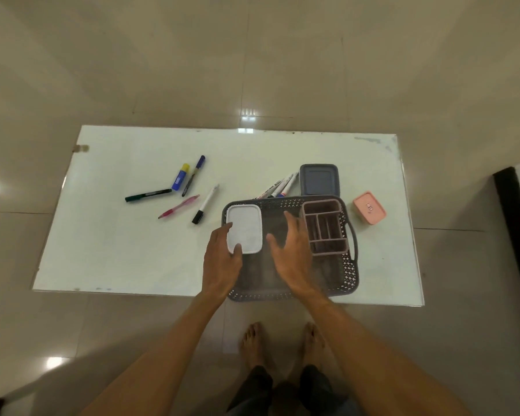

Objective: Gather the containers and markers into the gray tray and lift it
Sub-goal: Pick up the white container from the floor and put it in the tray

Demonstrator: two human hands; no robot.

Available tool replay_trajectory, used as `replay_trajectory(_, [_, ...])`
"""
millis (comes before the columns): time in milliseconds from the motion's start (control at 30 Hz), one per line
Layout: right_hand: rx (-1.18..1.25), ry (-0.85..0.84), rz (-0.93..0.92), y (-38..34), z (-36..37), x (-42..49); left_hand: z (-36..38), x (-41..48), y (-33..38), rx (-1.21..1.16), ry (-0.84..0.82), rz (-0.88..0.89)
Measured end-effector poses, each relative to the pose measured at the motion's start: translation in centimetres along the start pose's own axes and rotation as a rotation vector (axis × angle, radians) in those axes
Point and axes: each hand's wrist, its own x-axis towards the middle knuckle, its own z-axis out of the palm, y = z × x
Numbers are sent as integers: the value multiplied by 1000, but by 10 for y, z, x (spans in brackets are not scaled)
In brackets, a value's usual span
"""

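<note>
The gray perforated tray point(347, 274) lies on a white board point(117, 250) on the floor. Inside it sit a white lidded container point(244, 228) at the left and a pink divided organizer point(326, 226) at the right. My left hand point(221, 262) grips the white container's near-left corner with thumb and fingers. My right hand point(291, 253) hovers open over the tray's middle. A blue-gray lidded container point(318, 179) and white markers point(279, 186) lie just behind the tray. A small pink box point(369, 207) sits to its right. Loose markers and pens point(192, 187) lie to the left.
A green marker point(147, 195), a blue-and-yellow glue stick point(180, 177), a pink pen point(179, 206) and a black-capped white marker point(206, 204) are scattered left of the tray. My bare feet point(282, 343) stand just before the board's near edge. A dark object point(514, 223) stands at the right.
</note>
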Motion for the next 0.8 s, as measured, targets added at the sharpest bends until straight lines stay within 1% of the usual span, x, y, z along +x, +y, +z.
replay_trajectory(133, [56,82,-39,5,-49,17,13,1,34,0,4,20])
replay_trajectory(233, [68,150,-16,22,-79,42,33,9,55,3,-10,57])
replay_trajectory(400, [47,165,27,56,-102,102,70,37,78,29,-37,79])
replay_trajectory(533, [8,128,54,79,-104,147,91,61,89,17,-45,111])
replay_trajectory(700, [-31,14,95,95,-97,188,113,96,101,15,-77,70])
replay_trajectory(800, [-41,-26,126,102,-94,204,125,119,108,23,-88,54])
